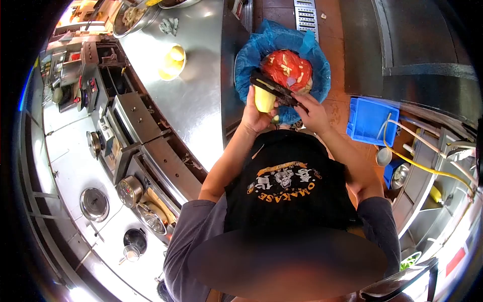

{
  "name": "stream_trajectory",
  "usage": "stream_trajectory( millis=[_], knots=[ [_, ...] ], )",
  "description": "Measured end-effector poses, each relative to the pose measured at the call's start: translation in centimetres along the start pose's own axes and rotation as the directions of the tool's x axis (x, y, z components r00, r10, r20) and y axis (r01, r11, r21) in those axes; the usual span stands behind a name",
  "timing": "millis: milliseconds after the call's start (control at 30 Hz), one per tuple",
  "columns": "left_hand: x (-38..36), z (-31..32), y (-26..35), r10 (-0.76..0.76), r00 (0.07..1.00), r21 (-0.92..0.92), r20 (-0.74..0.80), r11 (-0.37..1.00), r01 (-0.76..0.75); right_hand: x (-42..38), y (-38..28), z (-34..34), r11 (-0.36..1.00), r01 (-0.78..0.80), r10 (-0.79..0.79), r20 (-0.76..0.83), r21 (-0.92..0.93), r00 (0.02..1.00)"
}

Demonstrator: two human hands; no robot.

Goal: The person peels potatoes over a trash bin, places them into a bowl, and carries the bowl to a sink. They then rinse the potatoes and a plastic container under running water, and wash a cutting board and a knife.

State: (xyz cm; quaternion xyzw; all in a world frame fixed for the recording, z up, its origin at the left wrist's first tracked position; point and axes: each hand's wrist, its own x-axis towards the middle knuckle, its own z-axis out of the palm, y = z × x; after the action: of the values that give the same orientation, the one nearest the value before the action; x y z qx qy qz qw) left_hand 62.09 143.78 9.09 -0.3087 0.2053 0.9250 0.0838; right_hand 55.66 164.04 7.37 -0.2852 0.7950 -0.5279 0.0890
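Potato [263, 100], pale yellow, cupped in our left hand [255, 117]; our right hand [314, 112] grips dark tool [277, 88], likely peeler, across its far end. We'd best stroke clear of left fingertips, working over blue-lined bin [321, 56], red bag [287, 64] inside.

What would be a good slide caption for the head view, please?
Left hand holds a pale yellow vegetable, right hand a dark tool, over a blue bag.
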Motion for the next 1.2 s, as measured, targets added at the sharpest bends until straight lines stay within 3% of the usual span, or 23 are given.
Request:
stream_trajectory(
  millis=[67, 100, 167, 233, 333, 400, 433, 500, 567, 633, 667, 733, 833, 900, 933, 1000, 1033, 1100, 1133, 1167, 1200],
  knots=[
    [-0.6, 0.3, 0.1, -0.019, 1.000, -0.024, -0.011, 1.000, 0.019, -0.2, -0.4, 0.1, 0.997, 0.011, -0.009, 0.023, -0.073, 1.000],
    [-0.8, 0.5, 0.1, -0.009, 0.999, 0.055, -0.049, 0.998, 0.012, 0.0, -0.4, 0.3, 0.997, 0.003, -0.002, 0.019, -0.076, 1.000],
    [-0.7, 0.3, -0.3, 0.000, 0.996, 0.127, -0.087, 0.992, 0.011, 0.8, -0.4, 0.5, 0.978, 0.142, -0.141, 0.015, -0.152, 0.990],
    [0.0, -1.0, -0.4, 0.097, 0.993, 0.143, 0.067, 0.984, -0.106, 1.4, -0.4, 0.2, 0.980, 0.137, -0.132, 0.040, -0.147, 0.990],
    [0.2, -0.8, -0.5, 0.082, 0.994, 0.166, 0.074, 0.982, -0.093, 1.3, 0.5, 0.0, 0.987, 0.117, -0.107, 0.093, -0.110, 0.990],
    [0.2, -0.4, -0.5, 0.035, 0.992, 0.150, 0.124, 0.987, -0.053, -0.1, 3.0, 0.7, 0.994, -0.103, 0.100, 0.064, 0.043, 0.993],
    [0.0, -0.2, -0.3, 0.039, 0.991, 0.151, 0.125, 0.987, -0.058, -0.5, 4.3, 0.6, 0.994, -0.098, 0.095, 0.064, 0.044, 0.993],
    [-0.7, 0.2, 0.0, 0.036, 0.982, 0.153, 0.184, 0.986, -0.065, -2.1, 7.1, 0.3, 0.927, -0.358, 0.373, 0.179, -0.110, 0.911],
    [-0.7, 0.7, 0.5, 0.012, 0.983, 0.145, 0.181, 0.989, -0.039, -1.9, 5.8, 0.0, 0.897, -0.428, 0.442, 0.166, -0.113, 0.882],
    [-0.5, 0.7, 0.2, 0.030, 1.000, 0.111, 0.004, 0.993, -0.030, -1.8, 2.8, -0.7, 0.946, -0.319, 0.317, 0.049, 0.050, 0.947],
    [0.0, 0.9, -0.1, 0.059, 0.995, 0.211, -0.076, 0.977, -0.042, -1.1, 1.4, -0.9, 0.946, -0.320, 0.319, 0.042, 0.049, 0.947],
    [1.1, 1.1, -0.5, 0.087, 0.995, 0.195, -0.046, 0.978, -0.077, 0.0, -0.8, -0.9, 0.996, 0.007, -0.007, 0.000, -0.087, 1.000],
    [1.5, 1.3, -0.4, 0.122, 0.993, 0.160, 0.003, 0.980, -0.121, 1.2, -1.2, -0.8, 0.974, 0.085, -0.080, 0.029, -0.212, 0.996],
    [0.7, 1.0, 0.2, 0.037, 0.997, 0.185, 0.066, 0.982, -0.049, 0.8, 2.7, -0.2, 0.991, 0.036, -0.035, 0.007, -0.126, 0.999],
    [0.5, 0.5, 0.3, 0.022, 0.990, 0.157, 0.137, 0.987, -0.044, 0.3, 5.2, -0.1, 0.982, -0.162, 0.172, 0.106, -0.101, 0.979],
    [-0.2, 1.9, 0.9, 0.002, 0.995, 0.134, 0.104, 0.991, -0.016, -0.1, 6.8, -0.9, 0.865, -0.496, 0.493, 0.332, -0.081, 0.804],
    [-0.6, 2.6, 1.2, -0.021, 0.998, 0.099, 0.065, 0.995, 0.014, -0.3, 6.0, -0.8, 0.865, -0.495, 0.491, 0.336, -0.080, 0.804],
    [-0.7, 2.9, 0.9, -0.027, 0.999, 0.034, -0.036, 0.999, 0.029, -0.6, 3.0, -0.5, 0.942, -0.336, 0.333, 0.125, 0.004, 0.935],
    [-0.6, 2.8, 0.6, 0.031, 0.995, 0.102, -0.096, 0.995, -0.021, -0.1, 0.9, -0.4, 0.983, -0.186, 0.185, 0.018, 0.007, 0.983],
    [-0.1, 2.9, 0.6, 0.095, 0.985, 0.176, -0.144, 0.982, -0.069, 0.6, -0.6, -0.7, 0.983, -0.182, 0.182, 0.015, 0.004, 0.983],
    [0.8, 0.5, 0.2, 0.076, 0.995, 0.155, -0.060, 0.986, -0.066, 1.2, -1.9, -0.8, 0.996, -0.079, 0.081, 0.033, -0.051, 0.996]
  ],
)
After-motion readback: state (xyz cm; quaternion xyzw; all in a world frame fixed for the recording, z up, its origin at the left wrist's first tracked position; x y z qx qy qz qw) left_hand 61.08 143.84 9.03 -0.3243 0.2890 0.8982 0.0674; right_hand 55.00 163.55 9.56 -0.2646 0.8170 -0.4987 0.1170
